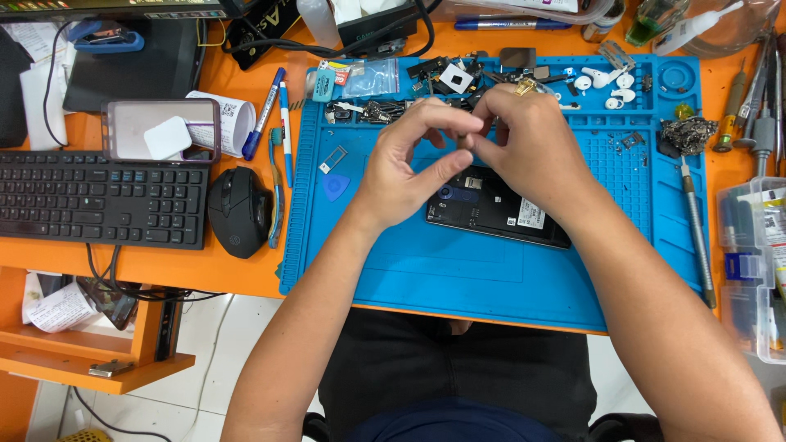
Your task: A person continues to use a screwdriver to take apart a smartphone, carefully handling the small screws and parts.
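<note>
While hands meet — white label

Single view, from a camera worn on the person's head. It looks steeply down and forward across an orange desk, whose near edge runs across the lower half of the frame, with the person's lap and the floor visible below it. The blue work mat fills the centre at close range; the keyboard lies toward the left edge, a parts box at the right edge. No second view shares the scene.
</note>
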